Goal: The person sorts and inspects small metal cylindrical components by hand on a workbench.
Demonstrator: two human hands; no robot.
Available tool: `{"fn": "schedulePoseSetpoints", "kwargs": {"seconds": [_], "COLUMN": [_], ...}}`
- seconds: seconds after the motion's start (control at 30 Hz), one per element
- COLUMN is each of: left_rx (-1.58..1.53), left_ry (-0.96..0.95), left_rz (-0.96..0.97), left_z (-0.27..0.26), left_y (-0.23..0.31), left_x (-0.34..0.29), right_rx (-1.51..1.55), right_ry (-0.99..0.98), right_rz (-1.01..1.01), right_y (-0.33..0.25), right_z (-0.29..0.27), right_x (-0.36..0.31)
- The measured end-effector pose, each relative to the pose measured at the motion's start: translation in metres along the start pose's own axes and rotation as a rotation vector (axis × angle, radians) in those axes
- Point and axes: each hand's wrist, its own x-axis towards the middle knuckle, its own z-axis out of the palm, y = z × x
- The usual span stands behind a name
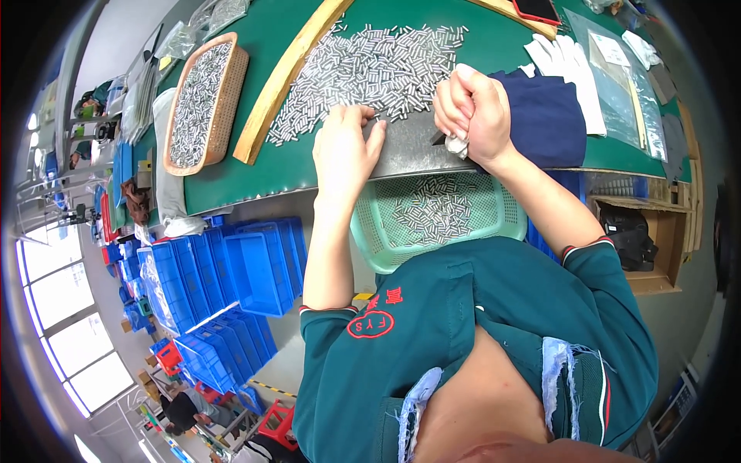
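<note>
Small shiny metal pins [370,65] lie in a wide heap on the green tabletop [266,46]. My left hand [345,147] rests at the heap's near edge, thumb apart from the fingers, with no held thing visible. A closed fist is what my right hand [477,116] makes around a white-wrapped tool [457,147]; a dark, pointed tip [438,140] sticks out on its left. Most of that tool is hidden by the fingers. Both hands are over a grey metal plate [409,147] at the table's front edge. Below it, a light green basket [369,245] holds more pins.
Wooden strips [287,73] flank the heap. A tan basket of pins [234,92] stands left. Dark blue cloth [546,119], white gloves [567,73] and plastic bags [629,92] lie right. Blue bins [258,270] are stacked at left below; a cardboard box [668,266] is at right.
</note>
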Motion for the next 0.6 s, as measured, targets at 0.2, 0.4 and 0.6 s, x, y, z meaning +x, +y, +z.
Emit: {"fn": "schedulePoseSetpoints", "kwargs": {"seconds": [0.2,0.4,0.6], "left_rx": [-0.085,-0.104,-0.279], "left_ry": [-0.061,-0.127,-0.137], "left_rz": [-0.013,0.051,0.028], "left_z": [-0.006,-0.006,0.01], "left_y": [-0.001,0.008,0.035], "left_x": [-0.001,-0.005,-0.022], "right_rx": [-0.004,0.013,0.036], "right_ry": [0.007,0.003,-0.002], "right_rz": [0.005,-0.007,0.028], "right_y": [0.0,0.0,0.001], "right_z": [0.0,-0.003,-0.001], "right_x": [-0.001,-0.001,0.0]}}
